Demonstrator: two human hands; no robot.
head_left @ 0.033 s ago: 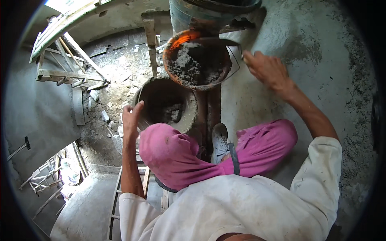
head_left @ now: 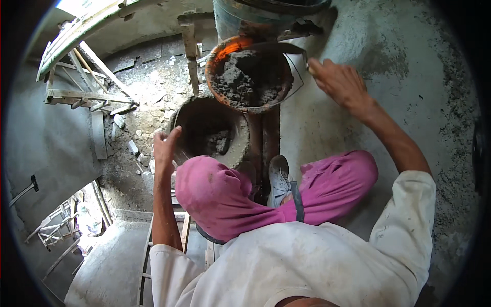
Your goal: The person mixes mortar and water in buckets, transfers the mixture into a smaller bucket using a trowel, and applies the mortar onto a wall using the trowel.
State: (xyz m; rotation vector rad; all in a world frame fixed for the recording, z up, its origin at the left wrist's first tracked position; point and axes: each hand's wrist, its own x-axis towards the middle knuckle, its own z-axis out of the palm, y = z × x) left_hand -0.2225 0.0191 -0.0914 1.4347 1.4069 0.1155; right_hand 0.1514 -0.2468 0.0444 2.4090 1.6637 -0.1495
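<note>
In my right hand is a trowel, gripped by its handle. Its dark blade lies across the far part of an orange bucket filled with grey, crumbly mortar. The bucket's wire handle hangs over its right side. Nearer to me stands a wider, mortar-crusted dark bucket with some lumps of mortar at its bottom. My left hand is closed at that bucket's left rim, the thumb towards the inside. Part of the grip is hidden.
A large blue-grey drum stands behind the orange bucket. Wooden boards rise to its left. Rubble covers the ground on the left, near a wooden frame. A ladder is beside my left arm. Plastered wall runs along the right.
The trowel blade has shifted slightly up and tilted over the mortar, with my right hand rising a little. My left hand stays at the dark bucket's rim.
</note>
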